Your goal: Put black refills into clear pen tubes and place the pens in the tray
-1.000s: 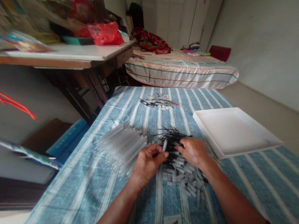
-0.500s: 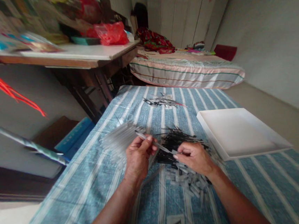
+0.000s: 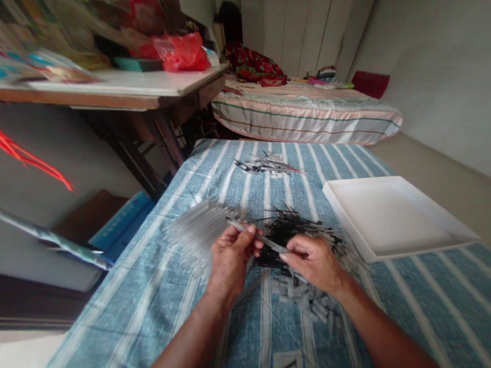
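Note:
My left hand (image 3: 231,259) pinches a slim translucent pen (image 3: 272,243), its dark end slanting up to the left. At the pen's lower right end, the fingers of my right hand (image 3: 316,261) are closed around a pale cap, mostly hidden by them. The cap and the pen tip meet there; how far the cap covers the tip cannot be made out. Loose greyish pen caps (image 3: 311,299) lie in a heap below my right hand. Behind it spreads a pile of thin black pen refills (image 3: 292,225). Left of my left hand, translucent pen barrels (image 3: 198,231) lie side by side.
A shallow white box (image 3: 399,222) stands on the right of the striped cloth (image 3: 153,306). Farther back lies a small bunch of thin sticks (image 3: 265,164), one red. A side table (image 3: 146,86) with a red plastic bag (image 3: 185,53) stands left; a bed (image 3: 307,107) is beyond.
My hands have come slightly closer together. The pen tip and the cap, separately visible before, now run together in one line at my right fingertips.

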### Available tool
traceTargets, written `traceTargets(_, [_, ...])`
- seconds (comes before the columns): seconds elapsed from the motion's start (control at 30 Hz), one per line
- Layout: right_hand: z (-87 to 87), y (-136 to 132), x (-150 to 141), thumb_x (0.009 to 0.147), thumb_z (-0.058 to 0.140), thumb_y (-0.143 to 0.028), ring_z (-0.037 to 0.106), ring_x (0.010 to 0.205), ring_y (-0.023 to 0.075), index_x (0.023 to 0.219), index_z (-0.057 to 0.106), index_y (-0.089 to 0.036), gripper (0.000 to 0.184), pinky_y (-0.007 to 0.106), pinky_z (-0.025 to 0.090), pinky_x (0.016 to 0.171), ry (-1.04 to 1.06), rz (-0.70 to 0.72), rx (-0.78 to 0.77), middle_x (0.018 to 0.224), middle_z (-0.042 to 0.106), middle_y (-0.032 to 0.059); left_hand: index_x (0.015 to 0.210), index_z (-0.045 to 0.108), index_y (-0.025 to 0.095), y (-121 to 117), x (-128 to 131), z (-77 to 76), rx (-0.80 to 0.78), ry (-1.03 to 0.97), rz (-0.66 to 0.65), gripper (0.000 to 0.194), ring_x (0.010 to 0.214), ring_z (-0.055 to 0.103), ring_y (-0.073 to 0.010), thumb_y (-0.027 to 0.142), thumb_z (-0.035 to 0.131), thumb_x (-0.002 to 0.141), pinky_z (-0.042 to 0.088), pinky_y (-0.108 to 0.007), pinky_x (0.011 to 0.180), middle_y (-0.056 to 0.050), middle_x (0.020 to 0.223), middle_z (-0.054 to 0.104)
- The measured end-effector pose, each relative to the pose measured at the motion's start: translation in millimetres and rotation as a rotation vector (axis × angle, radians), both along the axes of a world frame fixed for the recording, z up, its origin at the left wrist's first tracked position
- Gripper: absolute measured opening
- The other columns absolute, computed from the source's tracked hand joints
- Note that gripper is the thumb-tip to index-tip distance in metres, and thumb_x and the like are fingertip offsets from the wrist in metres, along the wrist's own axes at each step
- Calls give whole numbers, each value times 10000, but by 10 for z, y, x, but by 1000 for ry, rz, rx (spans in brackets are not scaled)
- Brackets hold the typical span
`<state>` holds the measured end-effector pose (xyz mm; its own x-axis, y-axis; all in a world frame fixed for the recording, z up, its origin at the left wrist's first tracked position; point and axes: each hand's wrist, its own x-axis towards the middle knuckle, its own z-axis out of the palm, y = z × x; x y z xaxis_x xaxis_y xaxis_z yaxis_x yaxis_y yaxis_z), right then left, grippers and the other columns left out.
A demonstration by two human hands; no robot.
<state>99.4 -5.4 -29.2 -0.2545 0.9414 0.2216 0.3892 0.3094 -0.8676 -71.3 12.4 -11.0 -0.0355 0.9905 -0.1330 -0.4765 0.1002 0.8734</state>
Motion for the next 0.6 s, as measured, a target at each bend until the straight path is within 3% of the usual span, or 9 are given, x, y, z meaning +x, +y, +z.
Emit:
traceTargets(0.2, [-65, -27, -41, 819, 516, -283, 487, 467, 82, 704, 556, -181, 158, 178, 359, 470, -63, -43, 113, 551, 571, -22, 709, 584, 113, -3, 5, 3, -46, 4, 13, 162, 457, 550, -69, 205, 709, 664, 457, -177, 449, -7, 630, 654])
traceTargets(0.43, [6, -44, -45, 818, 509, -245, 438, 452, 78, 654, 535, -176, 180, 192, 322, 473, -134, -76, 291, 512, 503, -32, 732, 576, 122, -16, 21, -29, -61, -28, 28, 184, 451, 558, -74, 201, 719, 647, 468, -182, 442, -6, 642, 663])
traceTargets(0.6, [-8, -53, -58, 818, 508, -248, 428, 456, 81, 647, 526, -174, 187, 197, 310, 478, -142, -67, 278, 495, 467, -40, 732, 577, 128, -15, 35, -33, -61, -16, 35, 203, 439, 554, -78, 211, 728, 626, 468, -188, 435, -4, 636, 661])
